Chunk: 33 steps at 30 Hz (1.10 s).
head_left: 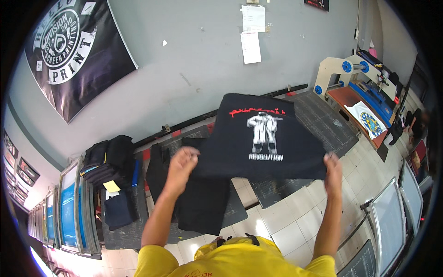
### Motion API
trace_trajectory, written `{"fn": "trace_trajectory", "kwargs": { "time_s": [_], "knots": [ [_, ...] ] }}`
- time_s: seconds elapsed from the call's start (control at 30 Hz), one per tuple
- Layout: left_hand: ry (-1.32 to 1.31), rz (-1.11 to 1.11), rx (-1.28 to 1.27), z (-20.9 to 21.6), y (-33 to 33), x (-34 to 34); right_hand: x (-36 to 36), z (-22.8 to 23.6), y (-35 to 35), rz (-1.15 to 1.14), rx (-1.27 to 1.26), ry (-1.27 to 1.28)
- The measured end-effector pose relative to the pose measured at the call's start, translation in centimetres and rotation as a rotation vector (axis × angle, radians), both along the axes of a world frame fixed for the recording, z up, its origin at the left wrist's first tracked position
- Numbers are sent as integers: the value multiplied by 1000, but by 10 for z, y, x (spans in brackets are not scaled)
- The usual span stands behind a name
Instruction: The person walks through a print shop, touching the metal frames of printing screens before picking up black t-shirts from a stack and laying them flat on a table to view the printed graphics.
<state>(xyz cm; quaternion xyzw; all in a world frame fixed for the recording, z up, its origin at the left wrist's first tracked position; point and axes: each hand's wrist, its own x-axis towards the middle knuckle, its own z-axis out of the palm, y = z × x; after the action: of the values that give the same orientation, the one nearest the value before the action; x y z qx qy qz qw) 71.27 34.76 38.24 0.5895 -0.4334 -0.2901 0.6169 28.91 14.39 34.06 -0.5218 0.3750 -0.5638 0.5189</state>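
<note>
Between my two hands a black T-shirt panel (221, 157) is stretched out, with a white figure, red lettering and white lettering printed on it. My left hand (185, 161) pinches its left corner, fingers closed. At the right corner my right hand (332, 162) is closed on the cloth's edge. The cloth hangs over dark board-like platens (318, 115), hiding part of them. Another black garment (203, 207) lies below my left hand, draped over a platen.
A stack of folded dark garments (115, 154) with a yellow paper (111, 186) sits at left. Framed screens stand at far left (68, 207) and lower right (387, 226). Back right is a press machine (355, 76) with a white printed cloth (367, 119). A grey wall (184, 46) runs behind.
</note>
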Motion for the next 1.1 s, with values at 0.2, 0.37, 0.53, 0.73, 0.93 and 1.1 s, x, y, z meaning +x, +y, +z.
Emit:
{"fn": "trace_trajectory", "kwargs": {
  "time_s": [0.2,0.37,0.53,0.73,0.93,1.1],
  "knots": [
    [131,-55,358,-160,25,-16,-17,-149,54,73,345,388],
    [212,55,555,-203,45,-26,-20,-208,82,99,510,267],
    [230,101,527,-189,67,-37,-37,-192,100,103,528,231],
    [207,108,453,-167,93,-47,-49,-163,117,144,562,128],
    [370,118,520,-133,113,-51,-70,-133,118,313,668,94],
    [499,29,224,-117,83,-42,-57,-130,91,365,659,-97]
  ]
}}
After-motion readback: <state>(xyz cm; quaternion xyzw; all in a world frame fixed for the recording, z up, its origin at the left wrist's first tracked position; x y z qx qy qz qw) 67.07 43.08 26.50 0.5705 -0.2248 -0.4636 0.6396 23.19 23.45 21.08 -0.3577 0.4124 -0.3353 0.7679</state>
